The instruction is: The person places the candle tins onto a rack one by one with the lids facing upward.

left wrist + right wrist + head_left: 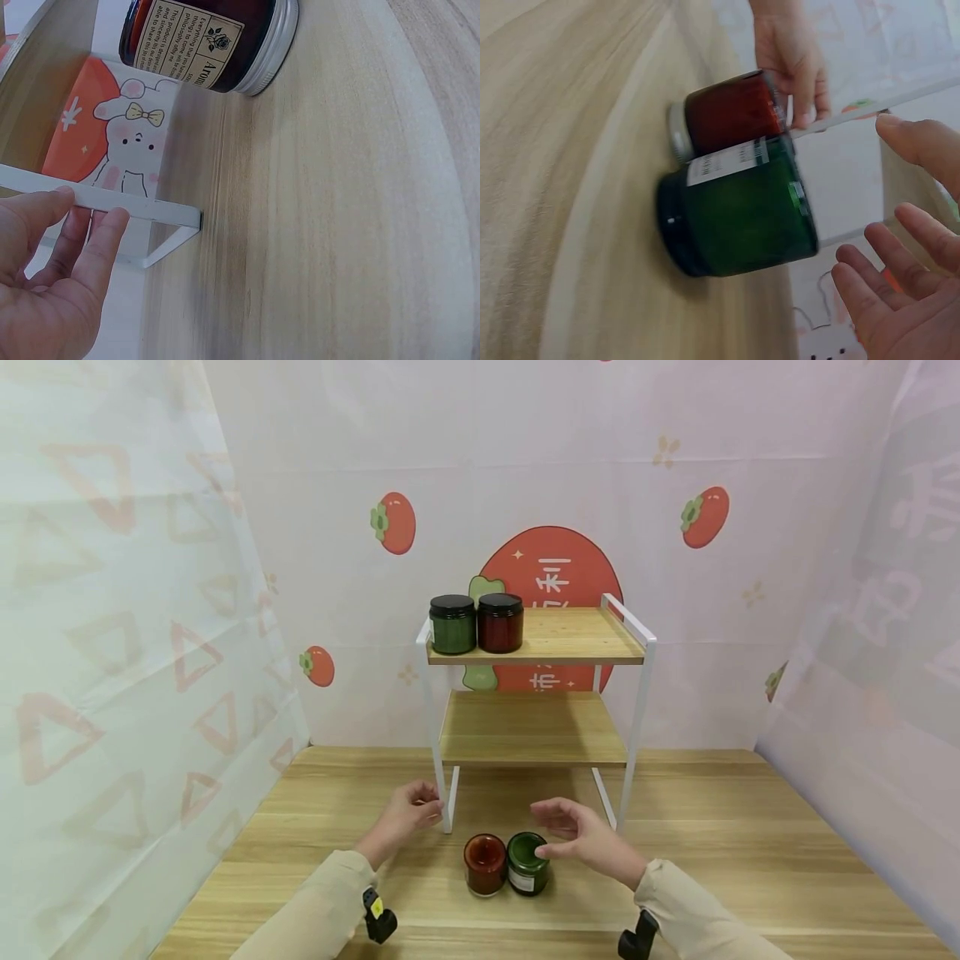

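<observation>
A red jar (485,865) and a green jar (528,863) stand upside down, side by side on the table, lids downward. In the left wrist view, the red jar (206,41) shows a cream label with a rose. My left hand (407,817) pinches the rack's front left white leg (142,204) between thumb and fingers. Just right of and above the green jar is my right hand (583,837), fingers spread and holding nothing. In the right wrist view, a gap separates this hand (911,289) from the green jar (742,214).
A two-tier white-framed rack (536,727) with wooden shelves stands behind the jars. On its top shelf, at the left, sit another green jar (453,625) and another red jar (500,623), both black-lidded and upright. Printed cloth (345,568) hangs behind and at both sides.
</observation>
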Demonstrator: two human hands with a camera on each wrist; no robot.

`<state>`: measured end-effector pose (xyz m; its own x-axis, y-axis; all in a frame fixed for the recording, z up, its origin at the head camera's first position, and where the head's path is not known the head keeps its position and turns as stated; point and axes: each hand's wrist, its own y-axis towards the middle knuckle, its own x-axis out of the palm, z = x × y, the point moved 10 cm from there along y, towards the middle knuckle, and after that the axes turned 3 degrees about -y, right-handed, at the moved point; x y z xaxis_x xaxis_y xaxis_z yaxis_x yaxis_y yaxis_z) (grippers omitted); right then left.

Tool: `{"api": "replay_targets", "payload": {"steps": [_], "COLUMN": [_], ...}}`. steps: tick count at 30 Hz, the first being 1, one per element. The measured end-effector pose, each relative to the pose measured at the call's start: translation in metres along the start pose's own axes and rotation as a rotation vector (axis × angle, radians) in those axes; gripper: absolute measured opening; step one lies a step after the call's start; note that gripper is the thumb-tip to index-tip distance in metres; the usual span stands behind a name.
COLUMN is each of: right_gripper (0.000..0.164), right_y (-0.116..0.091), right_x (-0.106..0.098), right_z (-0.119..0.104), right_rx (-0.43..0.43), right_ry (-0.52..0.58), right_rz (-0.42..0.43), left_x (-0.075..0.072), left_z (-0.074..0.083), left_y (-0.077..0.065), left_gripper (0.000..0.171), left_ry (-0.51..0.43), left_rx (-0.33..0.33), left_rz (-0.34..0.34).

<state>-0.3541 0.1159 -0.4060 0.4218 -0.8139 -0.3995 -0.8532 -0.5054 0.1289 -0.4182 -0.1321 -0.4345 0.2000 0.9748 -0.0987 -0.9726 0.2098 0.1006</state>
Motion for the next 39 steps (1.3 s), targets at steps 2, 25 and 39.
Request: {"api": "replay_targets", "payload": {"steps": [2,25,39], "right_gripper": [0.062,0.074,0.074], "right_y": [-0.001,0.001,-0.001], "right_x": [0.002,0.021,0.026], "right_z": [0.006,0.038,0.043], "right_rx": [0.01,0.02,0.063], "right_ry": [-0.004,-0.028,-0.055], "right_rz": [-0.002,-0.03,-0.019], "left_x": [0.0,0.001,0.001], "left_z": [-0.001,0.002,0.0], "left_y": [0.001,-0.001,0.001], "left_gripper": [0.018,0.016,0.018], "left_ry": [0.003,0.024,0.016], "left_rx": [0.001,0.016,0.008], "left_rz": [0.002,-0.015,-0.011]}}
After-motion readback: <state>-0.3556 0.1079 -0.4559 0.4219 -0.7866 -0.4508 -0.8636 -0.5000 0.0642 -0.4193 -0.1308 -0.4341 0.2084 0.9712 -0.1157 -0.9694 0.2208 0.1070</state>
